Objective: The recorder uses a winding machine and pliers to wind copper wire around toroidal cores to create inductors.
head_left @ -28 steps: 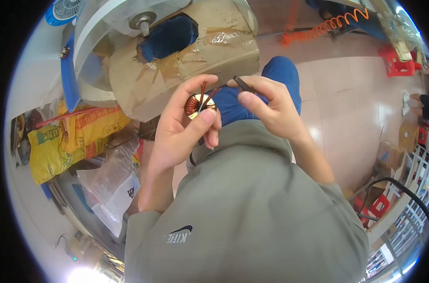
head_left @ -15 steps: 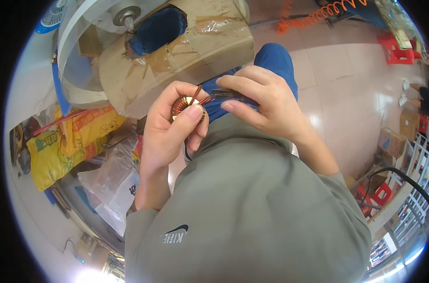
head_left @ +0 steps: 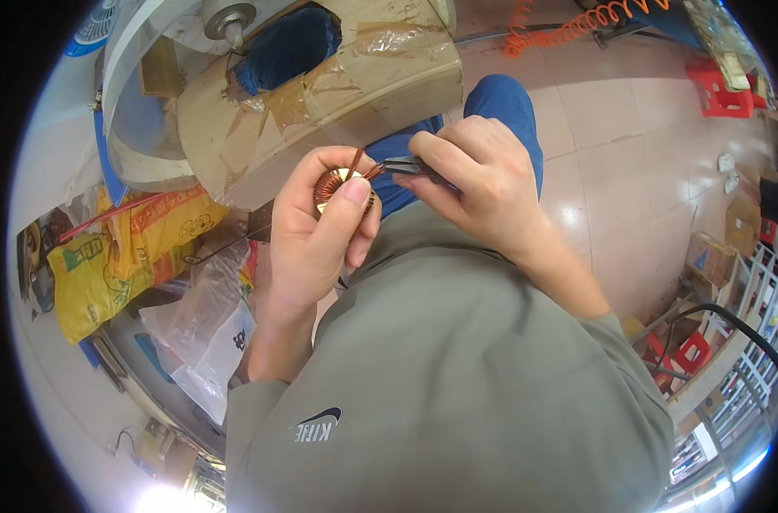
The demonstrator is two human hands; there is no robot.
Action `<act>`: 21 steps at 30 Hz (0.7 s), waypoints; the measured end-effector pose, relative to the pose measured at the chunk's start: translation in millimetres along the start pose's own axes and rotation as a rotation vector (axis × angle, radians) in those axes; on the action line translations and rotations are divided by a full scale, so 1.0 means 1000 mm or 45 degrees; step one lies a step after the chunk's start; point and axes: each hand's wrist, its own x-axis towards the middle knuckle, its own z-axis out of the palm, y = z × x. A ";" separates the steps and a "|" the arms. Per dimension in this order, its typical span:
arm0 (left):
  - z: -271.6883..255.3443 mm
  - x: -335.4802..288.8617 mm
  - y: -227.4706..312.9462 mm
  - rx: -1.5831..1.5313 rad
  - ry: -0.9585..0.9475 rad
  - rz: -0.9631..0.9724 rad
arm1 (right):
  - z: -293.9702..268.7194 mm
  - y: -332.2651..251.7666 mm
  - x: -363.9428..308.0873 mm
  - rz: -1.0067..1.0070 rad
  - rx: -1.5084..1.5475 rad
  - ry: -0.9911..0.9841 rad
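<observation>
Just in front of me, a seated person works with both hands above the lap. The left hand [head_left: 313, 238] grasps a copper-wound ring coil [head_left: 327, 185] between thumb and fingers, one wire lead [head_left: 354, 161] sticking up and other wire ends [head_left: 374, 171] pointing rightward. The right hand [head_left: 481, 175] is clenched around a dark plier-like tool [head_left: 400, 165]. A second ago that tool stood apart from the coil; now its narrow tips meet the rightward ends, and the right-hand fingers have curled in tighter. It seems the work has passed from lining up to gripping wire, though I cannot tell how firmly. The coil stays beside the taped cardboard [head_left: 389, 98].
</observation>
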 end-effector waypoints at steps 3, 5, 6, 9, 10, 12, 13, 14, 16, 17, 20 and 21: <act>-0.006 0.003 0.002 -0.016 -0.117 -0.050 | 0.003 0.003 0.000 -0.002 0.122 0.037; -0.008 0.004 0.006 -0.041 -0.135 -0.089 | 0.002 0.007 0.001 -0.036 0.139 0.040; -0.008 0.004 0.007 -0.066 -0.151 -0.127 | 0.001 0.008 0.001 -0.072 0.156 0.043; -0.011 0.004 0.008 -0.093 -0.225 -0.127 | -0.001 0.008 0.002 -0.098 0.157 0.054; -0.010 0.004 0.009 -0.094 -0.226 -0.129 | -0.002 0.008 0.002 -0.097 0.157 0.053; -0.010 0.005 0.010 -0.090 -0.222 -0.133 | -0.001 0.008 0.001 -0.086 0.143 0.035; -0.008 0.005 0.010 -0.091 -0.223 -0.134 | -0.002 0.008 0.000 -0.085 0.142 0.034; -0.006 0.005 0.011 -0.028 -0.181 -0.130 | -0.002 0.008 -0.001 -0.066 0.141 0.014; -0.005 0.005 0.011 0.034 -0.138 -0.127 | -0.001 0.009 -0.002 -0.047 0.142 -0.007; -0.006 0.006 0.010 0.028 -0.154 -0.131 | 0.001 0.010 -0.003 -0.024 0.197 -0.020; -0.007 0.011 0.003 -0.004 -0.152 -0.108 | -0.003 0.011 -0.007 0.038 0.227 -0.088; -0.007 0.012 0.001 -0.029 -0.134 -0.078 | -0.005 0.011 -0.007 0.076 0.201 -0.143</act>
